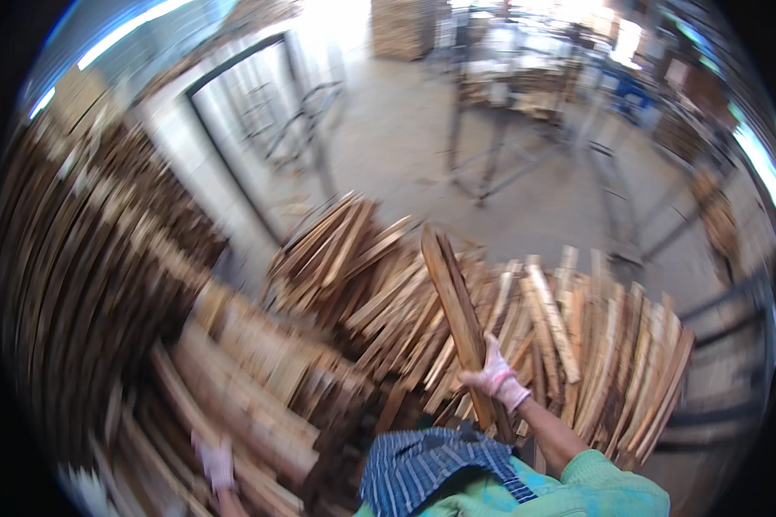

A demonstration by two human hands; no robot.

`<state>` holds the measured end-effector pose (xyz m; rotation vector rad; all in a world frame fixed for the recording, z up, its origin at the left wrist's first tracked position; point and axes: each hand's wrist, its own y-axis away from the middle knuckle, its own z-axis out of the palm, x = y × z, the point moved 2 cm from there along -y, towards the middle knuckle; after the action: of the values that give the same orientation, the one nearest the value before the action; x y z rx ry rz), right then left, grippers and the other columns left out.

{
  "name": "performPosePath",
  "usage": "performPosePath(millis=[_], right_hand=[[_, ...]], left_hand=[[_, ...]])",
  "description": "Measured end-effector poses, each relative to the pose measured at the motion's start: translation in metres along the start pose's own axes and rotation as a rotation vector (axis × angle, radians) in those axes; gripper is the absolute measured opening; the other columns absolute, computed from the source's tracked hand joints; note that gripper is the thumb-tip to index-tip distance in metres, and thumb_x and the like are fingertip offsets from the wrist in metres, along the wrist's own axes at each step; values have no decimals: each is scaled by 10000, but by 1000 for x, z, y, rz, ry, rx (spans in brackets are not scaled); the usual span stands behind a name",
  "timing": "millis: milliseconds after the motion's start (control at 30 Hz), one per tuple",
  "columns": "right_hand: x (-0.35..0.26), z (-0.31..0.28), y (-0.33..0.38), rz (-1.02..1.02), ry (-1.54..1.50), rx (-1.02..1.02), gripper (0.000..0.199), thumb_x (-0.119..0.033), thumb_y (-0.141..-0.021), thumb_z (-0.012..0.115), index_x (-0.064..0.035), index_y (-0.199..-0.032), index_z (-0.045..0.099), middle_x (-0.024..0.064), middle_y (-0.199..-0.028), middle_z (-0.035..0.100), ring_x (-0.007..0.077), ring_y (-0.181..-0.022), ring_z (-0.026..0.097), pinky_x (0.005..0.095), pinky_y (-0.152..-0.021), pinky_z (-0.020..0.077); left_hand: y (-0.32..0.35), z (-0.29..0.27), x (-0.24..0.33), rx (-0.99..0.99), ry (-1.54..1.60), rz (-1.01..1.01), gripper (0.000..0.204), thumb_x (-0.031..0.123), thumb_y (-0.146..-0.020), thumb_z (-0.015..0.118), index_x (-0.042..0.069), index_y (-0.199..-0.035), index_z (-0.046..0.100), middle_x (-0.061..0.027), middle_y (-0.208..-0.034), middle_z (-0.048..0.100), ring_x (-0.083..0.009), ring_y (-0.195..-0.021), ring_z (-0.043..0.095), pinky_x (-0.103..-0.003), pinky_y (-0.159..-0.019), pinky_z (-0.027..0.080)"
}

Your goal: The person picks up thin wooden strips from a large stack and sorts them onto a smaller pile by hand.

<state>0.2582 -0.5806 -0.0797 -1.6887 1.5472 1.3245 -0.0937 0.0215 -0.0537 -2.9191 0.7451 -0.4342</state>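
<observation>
My right hand (pixel 497 376), in a pale pinkish work glove, is closed round a rough wooden plank (pixel 453 297) near its lower end. The plank stands steeply tilted, its far end up over the pile; a darker strip along its right side may be a second piece. At the lower left, my gloved left hand (pixel 216 465) lies against a long wooden board (pixel 246 461). Motion blur smears its fingers, so its grip is unclear. Beyond my right hand spreads a loose pile of wooden slats (pixel 535 319).
A tall stack of dark slats (pixel 60 241) rises on the left, with stacked boards (pixel 241 388) beside it. Farther off are a dark metal frame (pixel 233 146), a rack (pixel 509 95) bearing wood, and a pile (pixel 403 30) at the back. Dark rails (pixel 716 362) stand at right.
</observation>
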Motion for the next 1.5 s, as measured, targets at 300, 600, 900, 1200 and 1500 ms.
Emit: performPosePath(millis=[300, 600, 900, 1200, 1500], right_hand=[[-253, 219, 4, -335, 278, -528, 1223, -429, -634, 857, 22, -1549, 182, 302, -1455, 414, 399, -1351, 459, 405, -1143, 399], [-251, 395, 21, -407, 808, -519, 1068, -605, -870, 673, 12, -1571, 155, 323, -1328, 503, 452, -1187, 556, 492, -961, 503], [-232, 367, -22, -428, 542, -584, 634, -268, -975, 567, -50, -1517, 322, 322, -1214, 581, 478, -1123, 606, 496, -920, 512], [-269, 405, -46, -819, 867, -293, 441, -198, -893, 608, -97, -1319, 556, 141, -1096, 670, 313, -970, 666, 410, -793, 531], [-233, 476, -62, -669, 598, -212, 501, -161, -915, 554, -119, -1411, 499, 220, -1131, 606, 369, -984, 663, 457, -846, 545]], left_hand=[[6, -25, 36, -165, 8, -313, 865, 530, -810, 715, 31, -1430, 375, -313, -1378, 465, -498, -1245, 509, -529, -1071, 434], [-10, -7, 107, 207, 305, 275, 540, 223, -856, 718, 56, -1321, 502, -202, -1263, 569, -398, -1215, 539, -479, -1048, 444], [-38, 83, 142, 87, 162, 533, 403, 304, -978, 566, 40, -1279, 617, -217, -1365, 566, -392, -1306, 504, -539, -1166, 307], [-35, 59, 138, 60, 192, 455, 469, 295, -1011, 500, 30, -1398, 483, -226, -1421, 514, -395, -1351, 461, -526, -1188, 279], [-36, 62, 149, 46, 124, 476, 416, 260, -1000, 503, 16, -1336, 523, -226, -1385, 521, -414, -1321, 470, -526, -1175, 298]])
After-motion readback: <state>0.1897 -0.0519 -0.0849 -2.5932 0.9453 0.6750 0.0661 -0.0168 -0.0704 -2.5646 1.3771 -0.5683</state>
